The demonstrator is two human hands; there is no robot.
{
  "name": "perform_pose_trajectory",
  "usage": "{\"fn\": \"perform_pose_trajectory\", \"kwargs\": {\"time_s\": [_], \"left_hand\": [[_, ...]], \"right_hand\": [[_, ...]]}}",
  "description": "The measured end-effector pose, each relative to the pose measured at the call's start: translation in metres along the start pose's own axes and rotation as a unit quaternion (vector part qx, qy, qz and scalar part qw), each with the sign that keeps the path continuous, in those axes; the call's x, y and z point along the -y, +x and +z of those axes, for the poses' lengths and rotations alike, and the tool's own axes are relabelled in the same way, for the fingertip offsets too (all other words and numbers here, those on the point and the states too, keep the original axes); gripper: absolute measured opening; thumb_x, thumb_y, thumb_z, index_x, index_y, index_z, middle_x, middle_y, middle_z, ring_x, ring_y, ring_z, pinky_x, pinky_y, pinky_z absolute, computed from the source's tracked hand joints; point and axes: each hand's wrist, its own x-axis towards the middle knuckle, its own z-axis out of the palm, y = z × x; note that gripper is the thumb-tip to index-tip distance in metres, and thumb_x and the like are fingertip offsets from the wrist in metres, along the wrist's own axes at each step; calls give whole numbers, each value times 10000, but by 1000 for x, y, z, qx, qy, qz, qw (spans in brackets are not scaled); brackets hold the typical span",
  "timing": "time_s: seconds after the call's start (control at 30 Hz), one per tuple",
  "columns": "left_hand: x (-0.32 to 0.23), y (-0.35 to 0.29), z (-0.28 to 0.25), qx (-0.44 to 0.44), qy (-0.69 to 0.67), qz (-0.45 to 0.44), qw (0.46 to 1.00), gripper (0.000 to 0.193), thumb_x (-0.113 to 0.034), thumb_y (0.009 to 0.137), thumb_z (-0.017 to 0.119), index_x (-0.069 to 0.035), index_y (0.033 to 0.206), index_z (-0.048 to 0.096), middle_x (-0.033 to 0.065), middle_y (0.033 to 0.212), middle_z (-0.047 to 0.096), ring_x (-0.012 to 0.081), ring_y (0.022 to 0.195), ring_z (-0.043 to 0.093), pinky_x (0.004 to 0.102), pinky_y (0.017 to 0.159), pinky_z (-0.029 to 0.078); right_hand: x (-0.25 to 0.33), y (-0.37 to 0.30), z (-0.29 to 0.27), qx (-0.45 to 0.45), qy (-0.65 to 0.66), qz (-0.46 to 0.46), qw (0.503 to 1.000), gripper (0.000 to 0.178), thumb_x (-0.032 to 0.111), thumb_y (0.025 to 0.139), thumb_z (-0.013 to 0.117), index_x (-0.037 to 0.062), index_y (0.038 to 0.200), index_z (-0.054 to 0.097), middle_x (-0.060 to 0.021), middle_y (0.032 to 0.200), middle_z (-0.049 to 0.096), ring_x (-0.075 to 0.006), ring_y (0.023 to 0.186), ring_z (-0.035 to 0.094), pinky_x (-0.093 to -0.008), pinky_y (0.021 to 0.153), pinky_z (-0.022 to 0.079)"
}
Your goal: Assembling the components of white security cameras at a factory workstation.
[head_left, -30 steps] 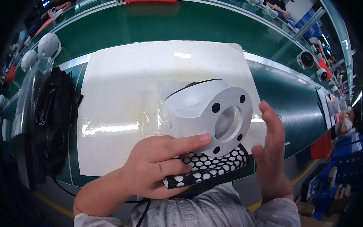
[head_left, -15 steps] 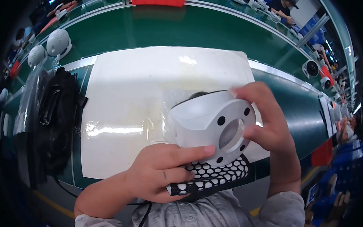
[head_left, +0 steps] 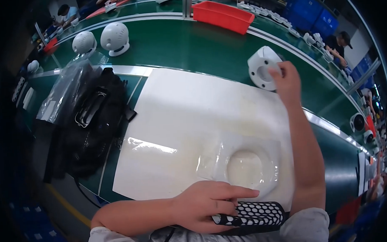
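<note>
My right hand [head_left: 286, 81] reaches out to the far right, fingers closed on the ring-shaped base of a white housing [head_left: 257, 61]. Small black dots sit around the base's round opening. The housing is over the green belt, just past the white sheet; I cannot tell if it touches the belt. Close to my body, my left hand [head_left: 209, 205] is wrapped round a black bar-shaped thing with white dots [head_left: 265, 213], its index finger stretched out. Above that finger, a clear plastic ring-shaped holder [head_left: 269, 154] lies on the white sheet [head_left: 171, 109].
Two white rounded devices [head_left: 115, 37] stand on the green belt [head_left: 165, 45] at the far left. A black bag [head_left: 102, 124] and clear plastic bags [head_left: 64, 93] lie left of the sheet. A red bin [head_left: 224, 17] sits at the back. Other people work beyond the belt.
My right hand has carried the white housing away from my body, from above the plastic holder to the green belt. My left finger has come off it. The view has shifted.
</note>
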Motion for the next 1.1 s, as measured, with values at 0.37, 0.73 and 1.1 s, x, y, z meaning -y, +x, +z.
{"fn": "perform_pose_trajectory", "kwargs": {"time_s": [0.37, 0.73, 1.1], "left_hand": [[6, -7, -3, -9, -30, -27, 999, 156, -68, 655, 668, -36, 776, 575, 184, 1099, 532, 194, 743, 591, 270, 655, 485], [10, 0, -9, -46, 7, -99, 994, 150, -3, 639, 679, -20, 729, 560, 143, 910, 603, 186, 775, 586, 281, 683, 459], [21, -3, -15, -238, -29, -282, 929, 242, -100, 718, 662, -20, 924, 564, 38, 827, 572, 115, 786, 534, 239, 680, 437]], "right_hand": [[-78, -25, 13, 157, -183, 109, 964, 392, 357, 846, 432, 94, 1121, 526, -115, 1128, 528, -271, 1054, 473, -371, 852, 373], [-48, -100, -32, 60, 145, 106, 982, 282, 236, 852, 495, 24, 1032, 539, -118, 1045, 539, -233, 1037, 469, -307, 902, 338], [70, -144, -82, 390, 439, -31, 809, 643, 292, 625, 749, 58, 1139, 442, -124, 1149, 472, -216, 1041, 468, -345, 871, 364]]}}
